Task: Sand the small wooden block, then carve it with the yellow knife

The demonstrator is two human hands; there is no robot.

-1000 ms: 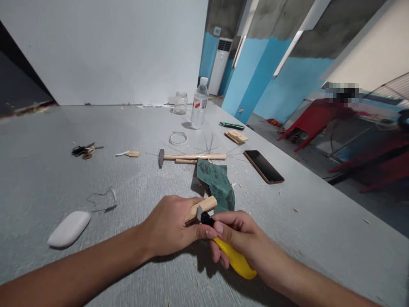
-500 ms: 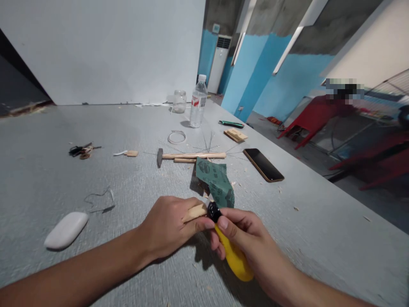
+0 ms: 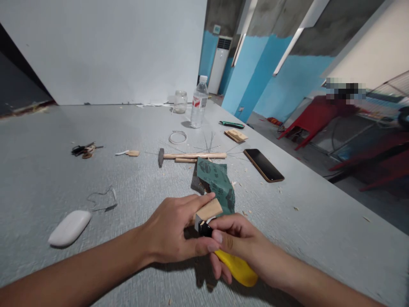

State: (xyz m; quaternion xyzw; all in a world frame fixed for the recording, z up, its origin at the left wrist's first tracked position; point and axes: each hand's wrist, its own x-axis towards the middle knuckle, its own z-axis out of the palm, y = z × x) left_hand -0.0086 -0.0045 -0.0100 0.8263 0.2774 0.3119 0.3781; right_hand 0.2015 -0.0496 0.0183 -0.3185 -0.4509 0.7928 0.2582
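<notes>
Low in the middle of the view, my left hand (image 3: pixel 174 230) grips a small pale wood piece (image 3: pixel 210 210), its thumb reaching toward the tool. My right hand (image 3: pixel 246 241) is closed round a tool with a yellow handle (image 3: pixel 238 268) and a black collar (image 3: pixel 204 229). The tool's head lies against the near side of the wood; its cutting edge is hard to make out. Just beyond the hands is a creased green sandpaper sheet (image 3: pixel 217 181), partly over thin wooden sticks. A hammer (image 3: pixel 161 157) lies behind it.
A white rounded object (image 3: pixel 70 228) and bent wire (image 3: pixel 104 199) lie at left. Farther back are a wire coil (image 3: pixel 177 137), glass jar (image 3: pixel 180 102), water bottle (image 3: pixel 198 104) and green cutter (image 3: pixel 231 125). A phone (image 3: pixel 263 165) lies near the right table edge. Wood shavings are scattered about.
The yellow-handled tool's head has moved left and nearer to me. More of the wood piece now shows, and my left fingers have stretched forward along it.
</notes>
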